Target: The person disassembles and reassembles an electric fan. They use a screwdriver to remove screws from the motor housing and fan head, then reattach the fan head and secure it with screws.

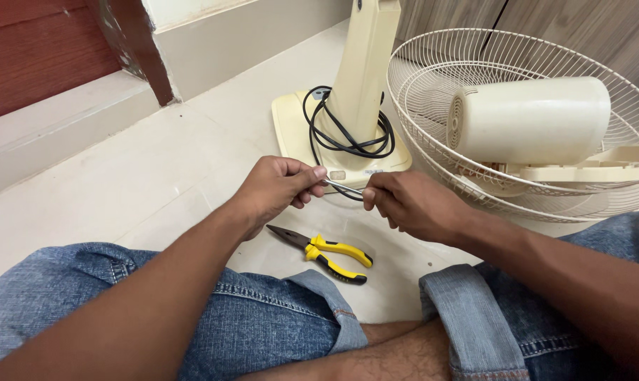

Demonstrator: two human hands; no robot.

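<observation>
Lower frame: two knees in blue denim shorts [263, 324], spread apart on the pale floor [157, 176].

Lower centre, between the knees: pliers [323, 254] with yellow and black handles, lying flat on the floor, jaws pointing to the upper left, untouched.

Centre, above the pliers: left hand [273, 190], grip closed, thumb and forefinger pinched on one end of a thin metal piece [342, 186]. Right hand [411, 204] just beside it, grip closed as a fist round the other end. The metal piece spans the short gap between the hands, held clear of the floor.

Upper centre, behind the hands: cream fan base [291, 127] with its upright post [365, 63], a black cord [348, 137] coiled loosely round the foot of the post.

Upper right: cream motor housing [531, 120] lying on its side inside a white wire guard [439, 70], touching the base.

Upper left: dark red step [44, 49] and grey ledge [65, 120].
</observation>
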